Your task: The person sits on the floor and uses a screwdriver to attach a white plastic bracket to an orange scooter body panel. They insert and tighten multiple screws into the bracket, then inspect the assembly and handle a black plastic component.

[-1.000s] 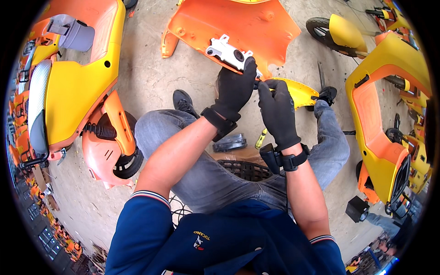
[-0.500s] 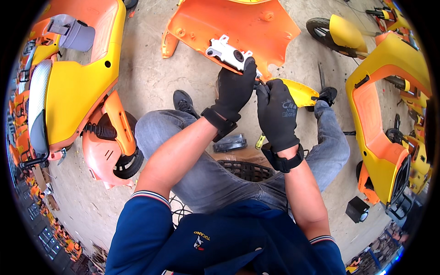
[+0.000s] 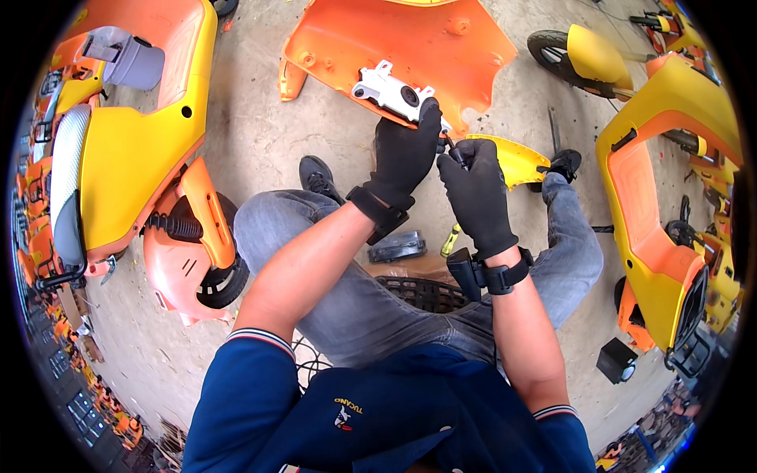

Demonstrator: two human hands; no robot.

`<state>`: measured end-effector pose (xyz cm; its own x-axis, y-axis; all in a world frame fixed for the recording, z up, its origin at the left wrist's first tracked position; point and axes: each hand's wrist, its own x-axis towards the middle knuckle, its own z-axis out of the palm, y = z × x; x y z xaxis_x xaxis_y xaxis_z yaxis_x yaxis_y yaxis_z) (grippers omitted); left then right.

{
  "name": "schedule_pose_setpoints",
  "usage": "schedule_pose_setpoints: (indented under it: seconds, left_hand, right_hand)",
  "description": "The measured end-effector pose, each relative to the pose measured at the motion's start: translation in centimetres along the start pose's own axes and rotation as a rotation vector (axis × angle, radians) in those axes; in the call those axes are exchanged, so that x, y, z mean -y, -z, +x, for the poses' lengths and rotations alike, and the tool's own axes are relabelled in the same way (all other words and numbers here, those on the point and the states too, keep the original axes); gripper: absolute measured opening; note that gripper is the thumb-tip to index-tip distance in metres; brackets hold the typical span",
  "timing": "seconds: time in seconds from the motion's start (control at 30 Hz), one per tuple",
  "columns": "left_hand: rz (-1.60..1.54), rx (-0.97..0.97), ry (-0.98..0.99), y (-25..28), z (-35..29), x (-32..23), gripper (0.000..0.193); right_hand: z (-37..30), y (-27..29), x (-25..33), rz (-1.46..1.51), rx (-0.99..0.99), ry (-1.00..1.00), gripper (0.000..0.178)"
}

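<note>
My left hand (image 3: 400,156), in a black glove, is closed on the lower edge of a curved orange plastic panel (image 3: 378,39). Its thumb lies beside a white plastic housing (image 3: 380,87) with a round black part, seated against the panel's inner side. My gloved right hand (image 3: 481,197) is closed around the dark handle of a screwdriver (image 3: 456,153). The thin shaft points up and left to the housing's lower right corner, near my left fingers. The tip's contact point is too small to make out.
Yellow-and-orange scooter bodies stand at left (image 3: 130,185) and right (image 3: 643,205). A yellow fender-like piece (image 3: 512,162) lies beyond my right hand. Between my legs are a clear-topped dark part (image 3: 396,246), a yellow-green tool (image 3: 451,239) and a black crate (image 3: 422,293).
My right hand has rotated around the screwdriver and drawn slightly back, so more of the handle shows and its wrist strap has turned. The left hand and panel stay nearly still.
</note>
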<state>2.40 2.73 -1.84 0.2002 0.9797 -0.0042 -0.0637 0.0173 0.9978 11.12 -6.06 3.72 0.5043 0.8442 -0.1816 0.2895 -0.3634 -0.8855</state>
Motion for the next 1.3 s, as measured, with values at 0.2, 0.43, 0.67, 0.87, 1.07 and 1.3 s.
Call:
schedule_pose_setpoints:
  seconds: [0.2, 0.43, 0.67, 0.87, 1.07, 1.3]
  left_hand:
    - [-0.032, -0.013, -0.03, -0.1, -0.1, -0.2, 0.023]
    - [-0.017, -0.019, 0.007, -0.3, -0.3, -0.5, 0.024]
    - [-0.003, -0.026, -0.073, -0.2, -0.3, -0.3, 0.024]
    - [-0.011, -0.039, -0.057, -0.1, -0.2, -0.2, 0.023]
    - [0.003, -0.065, -0.056, -0.4, -0.2, -0.4, 0.024]
    - [-0.022, -0.038, -0.02, -0.1, -0.2, -0.5, 0.021]
  right_hand:
    - [-0.4, -0.1, -0.8, -0.349, -0.079, 0.306, 0.017]
    - [0.6, 0.5, -2.5, -0.129, 0.121, 0.098, 0.017]
    - [-0.1, -0.1, -0.7, -0.07, -0.009, 0.096, 0.021]
    - [0.0, -0.2, -1.5, -0.366, -0.092, 0.361, 0.013]
    - [0.6, 0.2, -0.2, 0.302, 0.127, -0.301, 0.014]
    - [0.1, -0.1, -1.1, -0.338, -0.07, 0.339, 0.018]
